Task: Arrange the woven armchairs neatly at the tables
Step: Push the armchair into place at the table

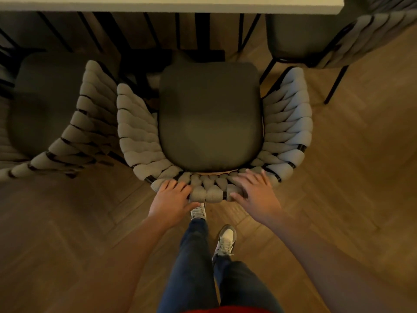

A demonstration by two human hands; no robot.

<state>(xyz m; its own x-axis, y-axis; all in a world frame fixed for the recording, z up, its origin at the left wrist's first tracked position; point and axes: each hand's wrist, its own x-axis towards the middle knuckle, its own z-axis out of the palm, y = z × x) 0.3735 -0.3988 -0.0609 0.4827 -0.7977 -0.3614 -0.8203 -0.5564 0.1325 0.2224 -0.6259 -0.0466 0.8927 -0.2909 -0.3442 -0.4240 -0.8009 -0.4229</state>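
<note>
The middle woven armchair (211, 123) stands on its legs and faces the table (171, 4). It has a dark, smooth seat cushion with round corners. Fat grey-brown woven rolls wrap round a thin black frame and make its back and both arms. The front of the seat is close to the table edge but not under it. Another woven armchair (58, 118) stands just beside it on the left, turned a bit, and their arms almost touch. A third woven armchair (320, 37) stands at the upper right, apart from the middle one, near the table's corner. The table has a pale, flat top and thin dark legs below.
</note>
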